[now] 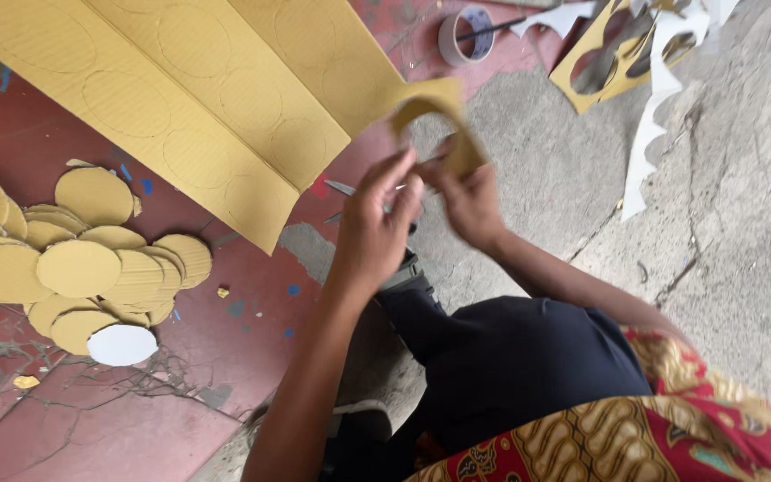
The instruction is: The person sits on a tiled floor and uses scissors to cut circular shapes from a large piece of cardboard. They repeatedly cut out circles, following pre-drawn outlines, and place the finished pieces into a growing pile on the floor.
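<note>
Cardboard sheet [225, 98], seemingly gripped by 2 hands [421, 210].

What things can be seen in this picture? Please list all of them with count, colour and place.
cardboard sheet: one, yellow-brown, with drawn circles, top left
cardboard discs: a pile, yellow-brown, left on the red floor
white disc: one, at the pile's lower edge
tape roll: one, pale, top centre
cut-out scraps: several, yellow and white, top right
cardboard strip: one, yellow-brown, curved, held in both hands
blade: one, metallic, beside the left hand
left hand: fingers on the strip
right hand: fingers on the strip
</note>
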